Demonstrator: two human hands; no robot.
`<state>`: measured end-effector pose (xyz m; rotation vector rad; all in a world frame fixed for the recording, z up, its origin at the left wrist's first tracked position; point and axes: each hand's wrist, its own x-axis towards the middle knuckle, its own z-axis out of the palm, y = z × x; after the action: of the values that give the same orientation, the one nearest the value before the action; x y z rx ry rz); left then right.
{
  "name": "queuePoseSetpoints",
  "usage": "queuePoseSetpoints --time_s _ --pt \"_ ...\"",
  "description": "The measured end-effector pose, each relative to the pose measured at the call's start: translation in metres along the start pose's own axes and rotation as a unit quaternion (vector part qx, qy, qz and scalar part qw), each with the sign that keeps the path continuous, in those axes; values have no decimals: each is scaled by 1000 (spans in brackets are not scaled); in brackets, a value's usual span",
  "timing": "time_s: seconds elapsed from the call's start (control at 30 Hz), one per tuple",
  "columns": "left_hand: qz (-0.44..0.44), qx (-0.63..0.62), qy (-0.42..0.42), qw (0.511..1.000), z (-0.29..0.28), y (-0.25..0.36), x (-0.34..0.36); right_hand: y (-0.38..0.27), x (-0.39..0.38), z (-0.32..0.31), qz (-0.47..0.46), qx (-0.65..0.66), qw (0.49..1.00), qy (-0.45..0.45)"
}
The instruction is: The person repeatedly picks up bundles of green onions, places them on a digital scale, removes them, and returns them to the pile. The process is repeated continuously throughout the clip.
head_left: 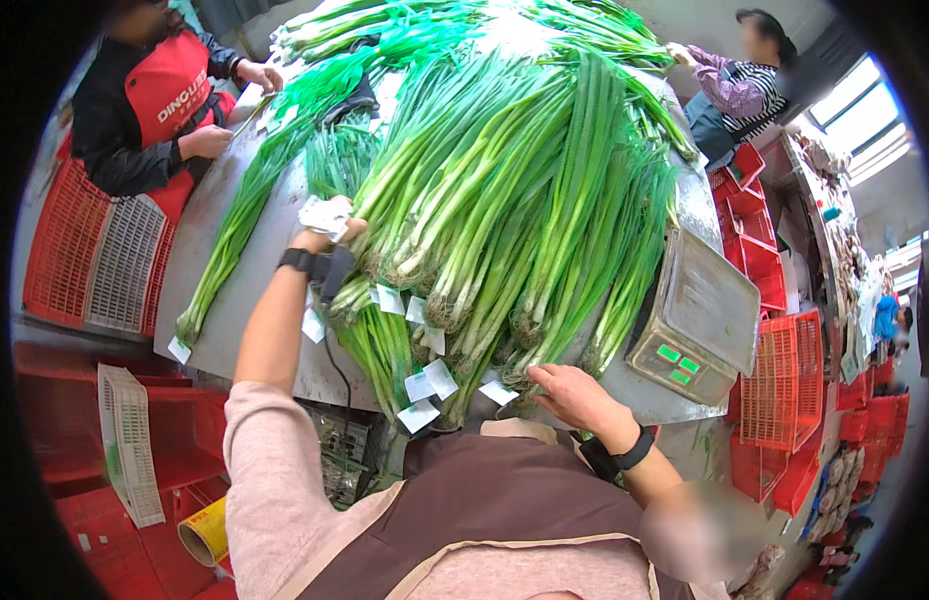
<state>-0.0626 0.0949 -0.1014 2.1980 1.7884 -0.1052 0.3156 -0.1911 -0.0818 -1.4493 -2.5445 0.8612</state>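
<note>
A large heap of long green onions (485,170) covers the middle of the metal table, their white, rooty ends toward me. My left hand (328,226) is at the heap's left edge, closed on a crumpled white wad that could be paper or cloth. Beside that wrist is a black device (337,272) with a cord hanging down. My right hand (582,400) is at the near edge, fingers somewhat apart and reaching to the root ends of a bunch. White tags (419,414) hang on several bunches between my hands. A tagged bunch (225,245) lies apart at the left.
A scale (690,315) with green displays stands at the table's right. Two other people work across the table, one at the left (155,110), one at the far right (735,85). Red crates (785,380) line the right side; more red crates (70,250) stand at the left.
</note>
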Motion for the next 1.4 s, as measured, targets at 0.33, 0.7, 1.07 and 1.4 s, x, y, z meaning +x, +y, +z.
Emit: queuePoseSetpoints --time_s 0.33,0.7,1.07,1.4 --pt "-20 -817 -178 548 -2 81 -56 15 -15 15 9 29 1000 -1" --pt "239 -537 -78 805 9 257 -169 59 -81 -10 57 299 949 88" --pt "436 -193 -29 879 68 426 -170 198 -251 -133 -144 575 519 616" --pt "601 61 226 764 95 546 -88 261 -460 -49 -295 579 295 700"
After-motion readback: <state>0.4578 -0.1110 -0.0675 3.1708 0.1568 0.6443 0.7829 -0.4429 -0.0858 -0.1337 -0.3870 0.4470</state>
